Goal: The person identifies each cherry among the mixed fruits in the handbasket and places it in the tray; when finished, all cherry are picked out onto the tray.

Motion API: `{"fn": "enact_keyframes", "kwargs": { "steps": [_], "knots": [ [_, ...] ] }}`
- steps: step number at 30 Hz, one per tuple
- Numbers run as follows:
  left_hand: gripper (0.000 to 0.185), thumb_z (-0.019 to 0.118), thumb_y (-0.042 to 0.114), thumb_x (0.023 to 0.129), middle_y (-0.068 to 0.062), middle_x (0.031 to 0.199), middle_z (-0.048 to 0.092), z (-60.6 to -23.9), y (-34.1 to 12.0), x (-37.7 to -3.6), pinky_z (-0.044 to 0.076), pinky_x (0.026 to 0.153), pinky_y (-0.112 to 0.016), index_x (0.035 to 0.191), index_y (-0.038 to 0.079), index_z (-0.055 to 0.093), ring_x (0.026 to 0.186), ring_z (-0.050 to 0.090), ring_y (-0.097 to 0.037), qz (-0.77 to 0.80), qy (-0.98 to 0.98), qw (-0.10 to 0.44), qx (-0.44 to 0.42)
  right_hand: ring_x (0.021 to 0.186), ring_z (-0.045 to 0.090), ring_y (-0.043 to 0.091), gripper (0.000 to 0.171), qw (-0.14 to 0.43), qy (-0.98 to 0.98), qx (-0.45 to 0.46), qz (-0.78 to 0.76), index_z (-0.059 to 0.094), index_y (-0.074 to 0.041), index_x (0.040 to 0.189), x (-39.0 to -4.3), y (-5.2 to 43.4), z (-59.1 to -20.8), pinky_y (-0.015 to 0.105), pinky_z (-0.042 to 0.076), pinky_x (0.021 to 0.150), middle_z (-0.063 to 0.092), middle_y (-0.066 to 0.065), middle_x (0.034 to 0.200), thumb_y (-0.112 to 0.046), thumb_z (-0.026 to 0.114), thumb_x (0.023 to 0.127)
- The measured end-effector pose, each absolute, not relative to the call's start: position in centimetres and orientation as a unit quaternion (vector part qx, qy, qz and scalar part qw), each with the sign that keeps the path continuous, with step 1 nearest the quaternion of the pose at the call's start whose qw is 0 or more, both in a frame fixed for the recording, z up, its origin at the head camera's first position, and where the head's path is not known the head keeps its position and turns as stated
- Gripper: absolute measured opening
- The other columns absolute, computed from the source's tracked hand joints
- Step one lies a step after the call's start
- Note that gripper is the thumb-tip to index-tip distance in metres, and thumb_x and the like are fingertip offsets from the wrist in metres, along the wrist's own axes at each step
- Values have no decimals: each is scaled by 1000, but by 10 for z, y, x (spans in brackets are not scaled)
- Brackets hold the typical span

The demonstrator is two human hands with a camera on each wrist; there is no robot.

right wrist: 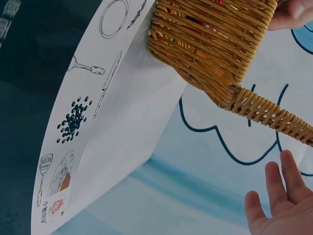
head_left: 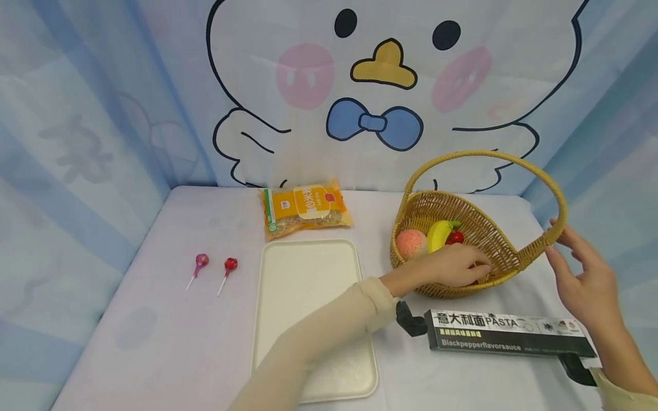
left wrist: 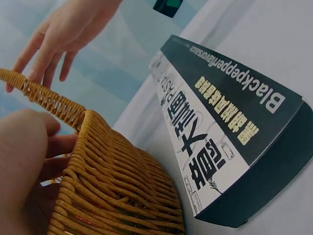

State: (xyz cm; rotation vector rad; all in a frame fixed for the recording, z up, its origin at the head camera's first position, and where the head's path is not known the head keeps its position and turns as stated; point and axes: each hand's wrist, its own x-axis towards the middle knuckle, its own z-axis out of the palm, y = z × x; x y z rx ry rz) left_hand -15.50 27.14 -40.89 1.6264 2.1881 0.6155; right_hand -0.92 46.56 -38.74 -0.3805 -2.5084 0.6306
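Pasta box (head_left: 509, 334) lies nearest. Left hand (head_left: 452, 265) reaches into the basket (head_left: 509, 254), grip hidden; right hand (head_left: 583, 274), fingers spread, steadies the handle (head_left: 557, 225).

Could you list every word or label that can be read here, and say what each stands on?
"PASTA": pasta box, white top face, after large Chinese characters.
"Blackpepperflavorsauce": the box's dark side face; the left wrist view shows it too.
Yellow line of Chinese characters above it: too small to read.
Noodle packet: its white characters and red logo are too blurred to read.
Basket, tray, lollipops: no text.
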Motion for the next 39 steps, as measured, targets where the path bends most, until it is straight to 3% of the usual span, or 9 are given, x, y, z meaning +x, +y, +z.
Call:
{"fn": "enact_keyframes", "kwargs": {
  "steps": [4,8,11,17,20,25,31,36,39],
  "knots": [
    [49,30,43,117,5,115,70,-409,275,-154,46,93,-12,137,22,70,106,63,-2,209,782,209,548,161,37,25,56,260,-926,-144,235,37,-37,166,-9,466,-387,4,15,117,44,-18,164,-23,51,113],
    [63,23,56,115,4,128,73,-408,277,-151,48,101,-15,136,21,71,117,67,-3,194,798,253,511,160,38,26,56,258,-925,-149,236,38,-37,165,-10,466,-386,1,15,112,47,-5,167,-22,51,113],
    [70,22,65,112,3,136,72,-407,279,-149,48,104,-17,137,21,71,123,67,-4,189,807,284,482,159,39,24,56,263,-924,-148,236,39,-37,165,-11,465,-386,1,16,112,48,-8,165,-22,51,113],
    [71,26,74,106,15,148,64,-402,286,-148,45,112,-19,149,30,62,136,60,-2,186,816,321,444,149,37,-14,55,281,-919,-134,242,43,-35,163,-12,465,-385,1,19,111,44,-39,149,-21,54,112],
    [71,26,75,106,17,153,60,-398,290,-148,42,116,-19,153,32,57,142,56,-1,183,814,342,432,136,32,-28,55,283,-919,-132,242,44,-35,163,-12,465,-385,0,20,110,44,-40,147,-20,54,112],
    [70,25,74,106,20,157,55,-395,294,-151,36,124,-21,156,35,52,150,47,-1,188,806,379,414,135,31,-29,54,278,-920,-136,240,43,-34,163,-11,465,-387,0,22,110,47,-31,154,-21,54,112],
    [65,29,70,108,12,127,73,-393,294,-157,48,106,-19,116,26,76,124,66,-3,213,796,385,416,136,31,-29,54,277,-920,-138,239,43,-34,164,-11,466,-388,0,22,110,47,-27,156,-21,54,112],
    [63,30,63,111,5,114,73,-389,292,-160,49,91,-17,98,19,73,104,67,-5,219,783,375,446,134,30,-30,54,280,-919,-132,243,43,-33,163,-11,467,-388,0,23,110,45,-35,152,-21,54,112],
    [58,34,57,113,7,97,70,-390,289,-159,46,80,-14,91,16,69,89,63,-3,212,784,353,465,141,32,-24,54,273,-921,-138,240,42,-33,164,-12,466,-387,0,22,110,48,-21,160,-22,52,113]
  ]
}}
